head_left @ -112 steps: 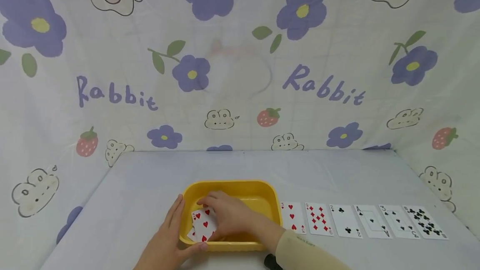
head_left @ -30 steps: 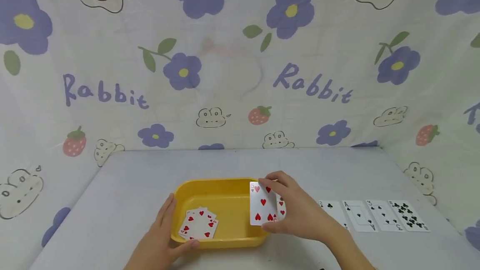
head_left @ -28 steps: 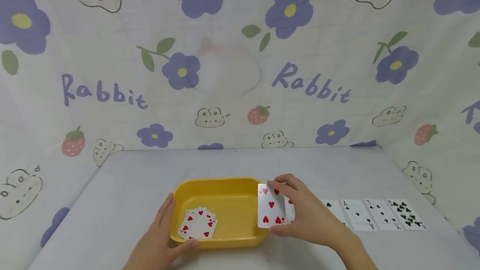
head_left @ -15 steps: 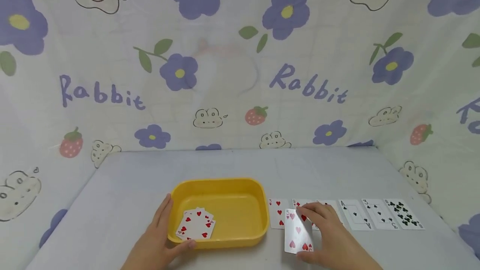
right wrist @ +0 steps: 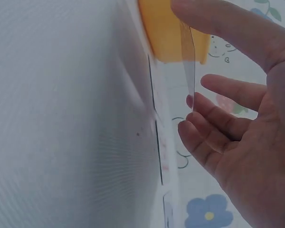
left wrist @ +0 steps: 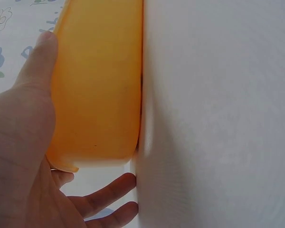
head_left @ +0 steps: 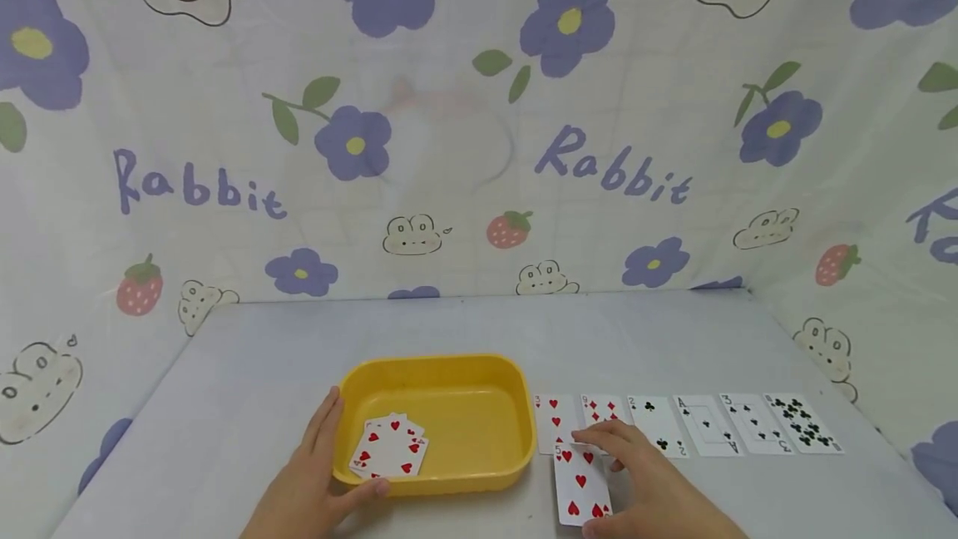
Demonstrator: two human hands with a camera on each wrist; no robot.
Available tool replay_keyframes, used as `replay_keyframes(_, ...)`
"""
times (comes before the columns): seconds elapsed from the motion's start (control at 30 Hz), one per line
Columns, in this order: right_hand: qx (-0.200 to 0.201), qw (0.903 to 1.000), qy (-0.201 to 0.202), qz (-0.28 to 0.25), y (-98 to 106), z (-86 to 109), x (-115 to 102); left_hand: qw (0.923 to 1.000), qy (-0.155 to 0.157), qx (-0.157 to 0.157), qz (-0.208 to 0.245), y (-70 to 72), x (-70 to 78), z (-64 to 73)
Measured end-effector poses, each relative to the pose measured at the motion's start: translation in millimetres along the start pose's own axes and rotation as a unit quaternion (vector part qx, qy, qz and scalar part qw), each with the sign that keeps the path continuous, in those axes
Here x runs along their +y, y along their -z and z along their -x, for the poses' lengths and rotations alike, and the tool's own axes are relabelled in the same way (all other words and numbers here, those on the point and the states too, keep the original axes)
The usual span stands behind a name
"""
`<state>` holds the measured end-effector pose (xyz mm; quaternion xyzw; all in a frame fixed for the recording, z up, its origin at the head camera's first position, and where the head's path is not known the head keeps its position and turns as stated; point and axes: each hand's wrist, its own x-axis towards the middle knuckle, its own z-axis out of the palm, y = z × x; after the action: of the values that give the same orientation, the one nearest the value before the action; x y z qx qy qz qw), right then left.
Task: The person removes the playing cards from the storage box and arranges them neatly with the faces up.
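My right hand [head_left: 647, 481] pinches a playing card, the five of hearts [head_left: 581, 482], between thumb and fingers at its right side. That card is just above the table, in front of a row of face-up cards. In the right wrist view the card [right wrist: 188, 61] shows edge-on, apart from the table. My left hand [head_left: 310, 472] holds the left end of a yellow plastic tray [head_left: 449, 481], thumb at the front rim and fingers along the side. Inside the tray, at the left, lies a loose overlapping pile of heart cards [head_left: 389, 449].
Right of the tray the row runs: three of hearts [head_left: 554, 418], nine of diamonds [head_left: 601, 408], two of clubs [head_left: 656, 425], ace of clubs [head_left: 707, 427], three of clubs [head_left: 756, 424] and a high club card [head_left: 804, 424]. A printed cloth [head_left: 449, 190] hangs behind the table.
My right hand has lifted the five of hearts out of the tray and carried it right, then down toward the table's front. The left hand stays at the tray.
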<state>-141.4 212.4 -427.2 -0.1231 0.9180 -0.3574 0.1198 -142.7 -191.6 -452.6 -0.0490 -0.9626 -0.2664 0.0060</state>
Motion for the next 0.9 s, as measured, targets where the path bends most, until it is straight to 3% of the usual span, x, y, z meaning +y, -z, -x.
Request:
replay_keyframes(0.2,-0.02,0.9994,-0.019,-0.02,-7,-6.5,7,0.9999,0.014,-0.008,0.004,0.9,2.3,-1.2)
replay_keyframes(0.47,-0.04,0.9972,-0.062,-0.018,-13,-10.7,3,0.9999,0.009,-0.006,0.005,2.9,3.2,-1.0)
replay_keyframes(0.9,-0.044,0.9983,-0.039,-0.008,-17,-13.9,4,0.9998,0.013,-0.014,0.005,5.7,5.0,-1.0)
